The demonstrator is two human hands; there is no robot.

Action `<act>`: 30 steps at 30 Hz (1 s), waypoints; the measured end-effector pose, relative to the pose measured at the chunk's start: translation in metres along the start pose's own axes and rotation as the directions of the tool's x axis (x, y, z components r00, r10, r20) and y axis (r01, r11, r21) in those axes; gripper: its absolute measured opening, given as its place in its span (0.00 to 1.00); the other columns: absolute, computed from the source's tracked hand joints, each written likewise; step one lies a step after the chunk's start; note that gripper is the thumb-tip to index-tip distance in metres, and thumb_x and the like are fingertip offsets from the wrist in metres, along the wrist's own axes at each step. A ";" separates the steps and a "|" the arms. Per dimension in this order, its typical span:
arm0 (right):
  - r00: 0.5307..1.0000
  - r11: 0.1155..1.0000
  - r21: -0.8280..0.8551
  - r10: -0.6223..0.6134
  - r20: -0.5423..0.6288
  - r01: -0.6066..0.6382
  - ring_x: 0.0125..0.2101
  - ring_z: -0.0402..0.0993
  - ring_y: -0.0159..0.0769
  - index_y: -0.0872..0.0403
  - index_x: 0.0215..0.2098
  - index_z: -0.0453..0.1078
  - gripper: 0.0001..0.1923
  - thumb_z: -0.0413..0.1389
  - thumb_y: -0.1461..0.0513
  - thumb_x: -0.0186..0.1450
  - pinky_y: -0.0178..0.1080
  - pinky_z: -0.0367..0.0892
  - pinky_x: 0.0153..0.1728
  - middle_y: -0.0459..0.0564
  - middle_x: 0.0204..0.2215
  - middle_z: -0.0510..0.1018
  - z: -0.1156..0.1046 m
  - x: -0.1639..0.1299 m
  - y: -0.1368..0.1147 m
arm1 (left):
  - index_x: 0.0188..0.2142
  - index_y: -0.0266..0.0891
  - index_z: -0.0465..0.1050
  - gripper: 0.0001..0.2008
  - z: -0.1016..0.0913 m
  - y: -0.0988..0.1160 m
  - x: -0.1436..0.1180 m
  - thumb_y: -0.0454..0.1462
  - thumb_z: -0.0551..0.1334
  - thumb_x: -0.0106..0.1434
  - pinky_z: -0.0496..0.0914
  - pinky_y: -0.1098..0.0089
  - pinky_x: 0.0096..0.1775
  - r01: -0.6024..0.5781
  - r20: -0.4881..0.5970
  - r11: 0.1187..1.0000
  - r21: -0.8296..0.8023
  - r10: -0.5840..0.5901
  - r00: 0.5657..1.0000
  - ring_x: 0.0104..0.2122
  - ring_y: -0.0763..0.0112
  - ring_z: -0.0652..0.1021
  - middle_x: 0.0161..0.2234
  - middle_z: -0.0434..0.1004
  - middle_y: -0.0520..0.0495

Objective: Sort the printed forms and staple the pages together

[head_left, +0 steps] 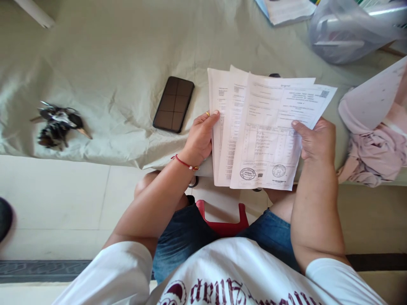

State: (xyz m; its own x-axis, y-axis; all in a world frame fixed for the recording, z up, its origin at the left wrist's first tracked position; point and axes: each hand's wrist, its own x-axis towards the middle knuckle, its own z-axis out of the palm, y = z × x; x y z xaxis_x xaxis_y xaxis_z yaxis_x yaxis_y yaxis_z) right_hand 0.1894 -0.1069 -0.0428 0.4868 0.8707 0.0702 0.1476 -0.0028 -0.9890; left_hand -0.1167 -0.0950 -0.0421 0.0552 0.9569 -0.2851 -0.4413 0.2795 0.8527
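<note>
Several printed sheets of paper (267, 140) are held up in a loose fan above the front edge of the covered table. The top sheet carries a table of text, two round stamps near its bottom and a small square code. My left hand (202, 135) grips the stack at its left edge, thumb on top. At the right edge my right hand (318, 137) pinches the sheets, its thumb pressed on the front page. Fingers behind the paper are hidden. Just left of my left hand lies a dark phone (174, 104), screen up.
A pale green cloth (133, 46) covers the table. Keys with a dark fuzzy charm (60, 125) lie at the left. Pink fabric (375, 152) sits at the right, below a filled plastic bag (346, 34). More papers (289, 10) rest at the back. Beneath me is a red stool (224, 226).
</note>
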 end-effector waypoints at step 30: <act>0.936 0.924 0.383 0.129 -0.327 0.007 0.56 0.89 0.48 0.54 0.41 0.82 0.29 0.58 0.79 0.44 0.52 0.84 0.63 0.49 0.47 0.89 -0.035 0.038 -0.005 | 0.43 0.43 0.80 0.16 -0.009 -0.002 0.006 0.52 0.73 0.73 0.86 0.58 0.52 -0.067 0.093 0.988 0.138 0.055 0.994 0.50 0.55 0.90 0.41 0.91 0.44</act>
State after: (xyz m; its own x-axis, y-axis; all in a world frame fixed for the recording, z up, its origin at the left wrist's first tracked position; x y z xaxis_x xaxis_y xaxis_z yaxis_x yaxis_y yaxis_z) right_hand 0.2376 -0.0907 -0.0305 0.7566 0.6536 -0.0195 -0.1902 0.1915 -0.9629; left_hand -0.1239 -0.0903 -0.0492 0.1137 0.9739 -0.1963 -0.3159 0.2228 0.9223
